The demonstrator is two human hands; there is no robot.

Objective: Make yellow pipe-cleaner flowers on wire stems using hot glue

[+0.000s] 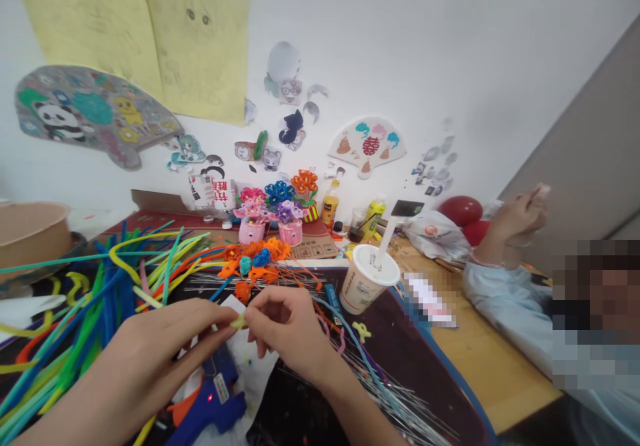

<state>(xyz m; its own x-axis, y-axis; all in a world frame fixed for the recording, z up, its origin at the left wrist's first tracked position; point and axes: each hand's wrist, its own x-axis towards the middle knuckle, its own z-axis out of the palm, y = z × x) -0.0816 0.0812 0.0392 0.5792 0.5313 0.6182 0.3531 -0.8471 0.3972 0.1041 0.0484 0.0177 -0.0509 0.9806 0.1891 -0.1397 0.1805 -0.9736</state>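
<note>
My left hand point(185, 333) pinches a small pale-yellow piece point(239, 322), apparently of bent pipe cleaner, between thumb and fingertips. My right hand point(287, 323) has its thumb and finger closed on the other end of that piece. Under my left wrist lies a blue glue gun point(213, 403) with a red light lit, partly hidden by the hand. White paper point(260, 359) is beneath both hands. A small yellow pipe-cleaner shape point(361, 331) rests to the right. Just beyond my hands sit orange pipe-cleaner flowers point(265, 269).
Many coloured pipe cleaners point(110, 293) spread over the left side. Thin wire stems point(400, 399) lie at right, near a white lidded cup point(367, 279). Small pots of flowers point(290, 231) and bottles point(330, 203) stand at the wall. A person point(505, 299) sits at right, one hand raised.
</note>
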